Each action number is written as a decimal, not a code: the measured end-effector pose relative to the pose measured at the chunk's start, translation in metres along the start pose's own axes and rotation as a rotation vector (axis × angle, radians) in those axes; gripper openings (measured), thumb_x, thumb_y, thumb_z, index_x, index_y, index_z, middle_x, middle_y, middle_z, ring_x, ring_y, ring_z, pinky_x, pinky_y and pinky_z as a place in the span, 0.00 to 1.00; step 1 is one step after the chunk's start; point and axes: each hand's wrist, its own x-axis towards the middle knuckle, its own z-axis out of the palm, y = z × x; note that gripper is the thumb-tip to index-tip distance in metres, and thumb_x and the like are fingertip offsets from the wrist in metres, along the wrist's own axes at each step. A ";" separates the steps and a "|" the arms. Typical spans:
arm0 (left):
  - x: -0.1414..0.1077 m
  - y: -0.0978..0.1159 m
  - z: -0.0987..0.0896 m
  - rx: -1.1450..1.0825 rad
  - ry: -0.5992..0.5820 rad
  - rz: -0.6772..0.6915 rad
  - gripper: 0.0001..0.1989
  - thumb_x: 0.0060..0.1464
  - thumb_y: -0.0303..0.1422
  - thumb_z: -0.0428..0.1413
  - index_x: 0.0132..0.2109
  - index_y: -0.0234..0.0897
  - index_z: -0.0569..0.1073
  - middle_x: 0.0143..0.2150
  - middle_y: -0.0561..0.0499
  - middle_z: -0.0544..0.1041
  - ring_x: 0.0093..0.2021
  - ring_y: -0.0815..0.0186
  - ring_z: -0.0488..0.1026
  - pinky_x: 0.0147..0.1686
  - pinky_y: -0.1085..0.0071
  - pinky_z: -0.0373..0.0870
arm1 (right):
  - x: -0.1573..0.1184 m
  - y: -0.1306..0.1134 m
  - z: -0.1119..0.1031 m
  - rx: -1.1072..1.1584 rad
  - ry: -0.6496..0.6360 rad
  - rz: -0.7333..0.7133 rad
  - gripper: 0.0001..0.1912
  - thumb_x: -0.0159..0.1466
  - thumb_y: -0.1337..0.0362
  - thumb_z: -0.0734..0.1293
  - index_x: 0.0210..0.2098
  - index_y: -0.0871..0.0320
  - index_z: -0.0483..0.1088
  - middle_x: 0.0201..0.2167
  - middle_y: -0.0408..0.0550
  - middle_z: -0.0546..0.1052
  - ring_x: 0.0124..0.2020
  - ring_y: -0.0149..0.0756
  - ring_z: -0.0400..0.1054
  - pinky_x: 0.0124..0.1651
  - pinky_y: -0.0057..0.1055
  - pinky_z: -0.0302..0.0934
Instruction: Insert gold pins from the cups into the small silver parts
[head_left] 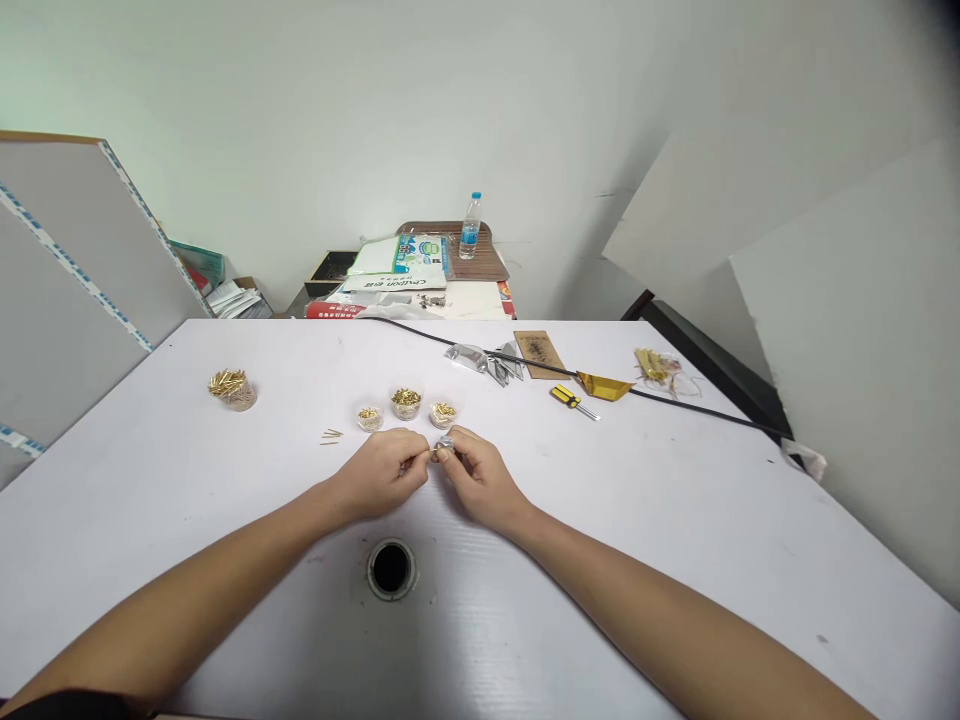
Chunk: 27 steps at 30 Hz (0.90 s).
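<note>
Over the middle of the white table, my left hand (384, 472) and my right hand (481, 480) meet almost fingertip to fingertip. My left hand is closed in a pinch on a thin brass-coloured pin (433, 452), whose tip points towards the other hand. Between the thumb and fingers of my right hand is a small silver piece (446, 442), partly covered by them. Whether the pin enters the silver piece cannot be made out. Just beyond stand a left cup (370, 426), a middle cup (406, 412) and a right cup (443, 423), all holding small brass parts.
Several loose brass pins (331, 437) lie left of my hands, with a cup of longer pins (241, 401) farther left. A yellow-black screwdriver (566, 396), silver packets (504, 368) and a black cord (697, 403) are at right. A round hole (391, 569) opens nearer me.
</note>
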 end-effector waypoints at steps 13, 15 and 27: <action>0.001 -0.005 -0.011 0.062 -0.179 0.090 0.13 0.61 0.28 0.44 0.27 0.38 0.57 0.26 0.52 0.65 0.28 0.66 0.60 0.31 0.67 0.56 | 0.001 0.000 -0.004 0.010 -0.101 -0.043 0.17 0.72 0.58 0.57 0.27 0.56 0.62 0.26 0.45 0.66 0.31 0.36 0.60 0.35 0.34 0.55; 0.003 -0.004 -0.012 0.011 -0.201 0.041 0.13 0.61 0.29 0.44 0.26 0.37 0.56 0.25 0.53 0.64 0.28 0.67 0.59 0.30 0.68 0.55 | 0.000 -0.001 -0.004 -0.005 -0.083 -0.053 0.16 0.72 0.59 0.57 0.28 0.56 0.63 0.27 0.46 0.67 0.31 0.36 0.61 0.35 0.34 0.56; 0.005 -0.003 -0.012 -0.012 -0.224 0.065 0.12 0.59 0.28 0.44 0.27 0.37 0.55 0.26 0.53 0.63 0.29 0.67 0.59 0.31 0.68 0.55 | -0.006 -0.002 -0.004 -0.029 -0.054 -0.089 0.14 0.72 0.62 0.57 0.30 0.56 0.63 0.27 0.46 0.68 0.31 0.36 0.62 0.35 0.34 0.56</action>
